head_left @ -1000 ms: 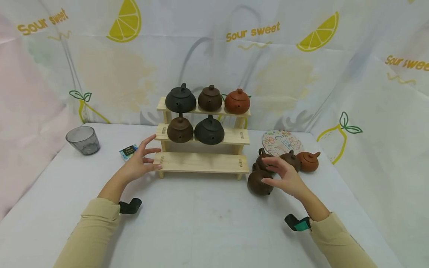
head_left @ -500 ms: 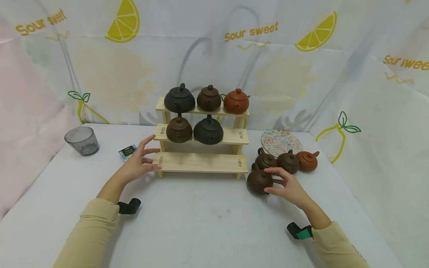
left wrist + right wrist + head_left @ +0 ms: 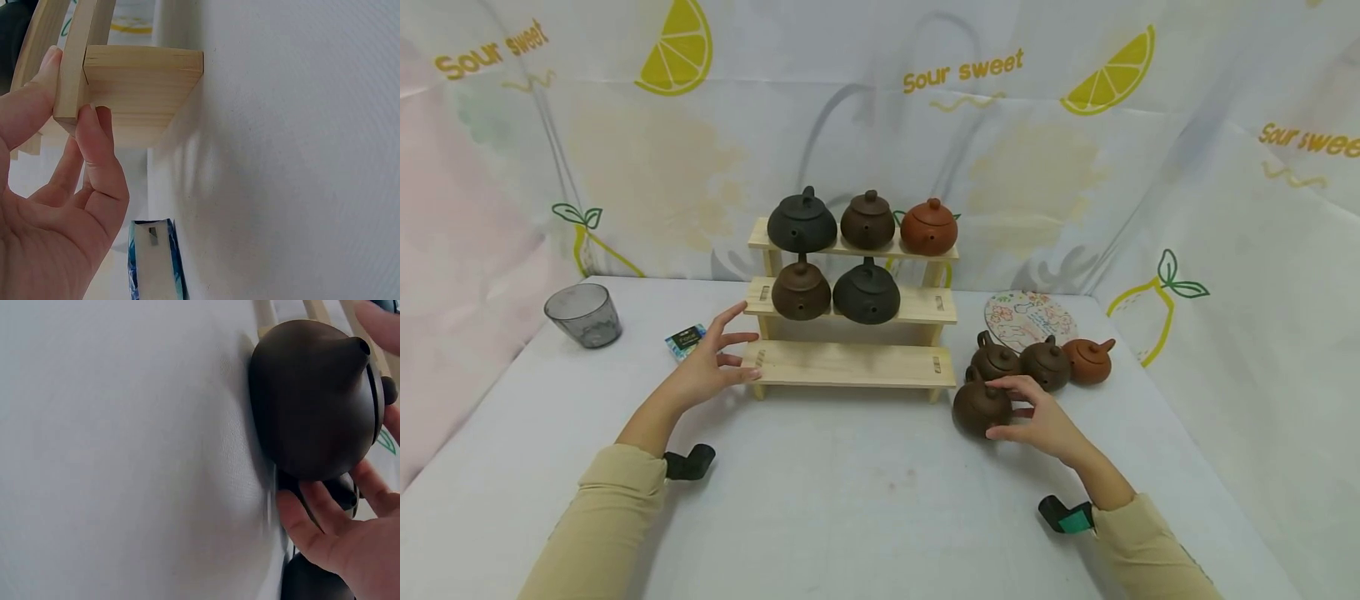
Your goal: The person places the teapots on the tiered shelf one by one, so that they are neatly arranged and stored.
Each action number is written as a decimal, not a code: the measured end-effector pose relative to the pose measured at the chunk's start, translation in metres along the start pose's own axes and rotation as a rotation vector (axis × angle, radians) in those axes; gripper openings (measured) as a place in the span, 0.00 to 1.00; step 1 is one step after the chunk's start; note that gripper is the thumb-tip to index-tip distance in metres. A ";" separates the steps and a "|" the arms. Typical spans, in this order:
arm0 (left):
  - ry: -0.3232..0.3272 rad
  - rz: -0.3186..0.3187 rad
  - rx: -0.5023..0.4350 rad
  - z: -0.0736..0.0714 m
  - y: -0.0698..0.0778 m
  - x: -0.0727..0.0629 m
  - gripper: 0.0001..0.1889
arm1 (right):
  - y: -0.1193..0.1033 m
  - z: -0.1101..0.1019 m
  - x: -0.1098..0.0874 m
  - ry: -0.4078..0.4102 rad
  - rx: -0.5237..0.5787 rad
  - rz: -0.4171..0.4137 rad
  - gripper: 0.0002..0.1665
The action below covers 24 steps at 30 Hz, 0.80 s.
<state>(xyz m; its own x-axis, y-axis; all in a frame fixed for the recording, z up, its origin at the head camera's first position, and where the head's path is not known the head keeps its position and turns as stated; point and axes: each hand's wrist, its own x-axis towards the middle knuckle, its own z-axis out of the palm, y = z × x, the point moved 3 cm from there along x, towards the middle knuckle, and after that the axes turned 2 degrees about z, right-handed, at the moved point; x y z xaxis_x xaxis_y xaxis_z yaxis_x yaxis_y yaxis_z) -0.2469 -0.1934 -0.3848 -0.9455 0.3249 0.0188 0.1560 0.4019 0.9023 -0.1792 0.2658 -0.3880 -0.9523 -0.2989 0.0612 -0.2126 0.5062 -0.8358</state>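
Note:
My left hand pinches the left end of the lowest board of a three-tier wooden display stand. In the left wrist view the thumb lies on one face of the board and the fingertips on the other. At the stand's right front corner, my right hand curls round a dark brown teapot, which sits on the table. Its spout points towards the wrist in the right wrist view, with fingers against its side. Part of its right side is hidden by the hand in the head view.
Several teapots, including a red-brown one, occupy the upper two tiers. Behind the right hand stand two brown teapots and an orange-brown teapot, near a patterned round mat. A grey glass and a small blue packet are at left.
My right hand has come down and in from above the teapots to the front brown one, and its fingers have closed round it. The left hand keeps its hold on the stand.

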 end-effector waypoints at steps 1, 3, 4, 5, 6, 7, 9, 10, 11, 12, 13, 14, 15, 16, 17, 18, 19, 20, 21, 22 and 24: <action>0.000 0.001 0.001 0.000 0.000 0.000 0.54 | 0.000 0.000 0.000 -0.012 0.008 0.005 0.36; 0.000 0.006 -0.001 0.000 -0.001 0.001 0.54 | 0.001 0.001 0.000 -0.042 0.022 0.020 0.37; 0.000 0.007 -0.001 -0.001 -0.001 0.001 0.54 | 0.002 0.001 0.000 -0.055 0.024 0.032 0.38; -0.001 0.009 -0.004 -0.001 -0.001 0.001 0.54 | 0.003 0.002 0.000 -0.068 0.023 0.042 0.39; -0.002 0.012 -0.006 -0.001 -0.001 0.000 0.54 | 0.004 0.002 0.001 -0.078 0.018 0.050 0.40; -0.002 0.014 -0.006 -0.001 -0.001 0.000 0.54 | 0.006 0.003 0.001 -0.089 0.010 0.056 0.41; -0.003 0.014 -0.006 -0.001 0.000 0.000 0.54 | 0.008 0.004 0.002 -0.110 -0.004 0.068 0.44; -0.003 0.015 -0.008 -0.001 0.000 -0.001 0.54 | 0.009 0.005 0.002 -0.118 -0.007 0.068 0.45; -0.003 0.015 -0.011 0.000 0.001 -0.001 0.54 | 0.010 0.005 0.003 -0.125 -0.004 0.064 0.45; -0.004 0.017 -0.013 0.000 0.001 -0.001 0.54 | 0.010 0.005 0.003 -0.130 0.000 0.059 0.46; -0.004 0.016 -0.014 -0.001 0.000 -0.001 0.54 | 0.010 0.006 0.003 -0.133 0.004 0.053 0.46; -0.004 0.017 -0.017 -0.001 0.000 -0.001 0.54 | 0.010 0.006 0.003 -0.134 0.010 0.048 0.46; -0.004 0.017 -0.018 -0.001 0.000 -0.001 0.54 | 0.010 0.006 0.003 -0.131 0.017 0.044 0.46; -0.004 0.014 -0.017 -0.001 0.000 -0.001 0.54 | 0.009 0.006 0.003 -0.129 0.022 0.040 0.45; -0.003 0.010 -0.015 -0.001 -0.001 -0.001 0.54 | 0.009 0.006 0.003 -0.125 0.026 0.037 0.45; -0.003 0.005 -0.012 -0.001 -0.001 -0.001 0.54 | 0.009 0.006 0.003 -0.121 0.023 0.037 0.44; -0.002 0.000 -0.007 -0.001 -0.001 0.000 0.54 | 0.009 0.006 0.004 -0.119 0.018 0.041 0.44; -0.002 0.002 -0.007 -0.001 -0.001 0.000 0.54 | 0.008 0.005 0.004 -0.119 0.009 0.044 0.44; -0.004 0.003 -0.009 -0.001 -0.001 0.000 0.54 | 0.007 0.005 0.004 -0.120 -0.002 0.044 0.44; -0.005 0.004 -0.011 0.000 -0.001 0.000 0.54 | 0.006 0.005 0.005 -0.122 -0.013 0.050 0.44; -0.006 0.008 -0.017 0.000 0.000 0.000 0.54 | 0.004 0.005 0.006 -0.125 -0.036 0.055 0.44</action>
<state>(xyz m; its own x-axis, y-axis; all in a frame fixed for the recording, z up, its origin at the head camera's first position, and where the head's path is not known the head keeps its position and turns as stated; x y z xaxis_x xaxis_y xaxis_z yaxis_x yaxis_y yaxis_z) -0.2472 -0.1935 -0.3851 -0.9424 0.3336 0.0236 0.1588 0.3842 0.9095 -0.1848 0.2620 -0.3937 -0.9284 -0.3676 -0.0547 -0.1708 0.5528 -0.8156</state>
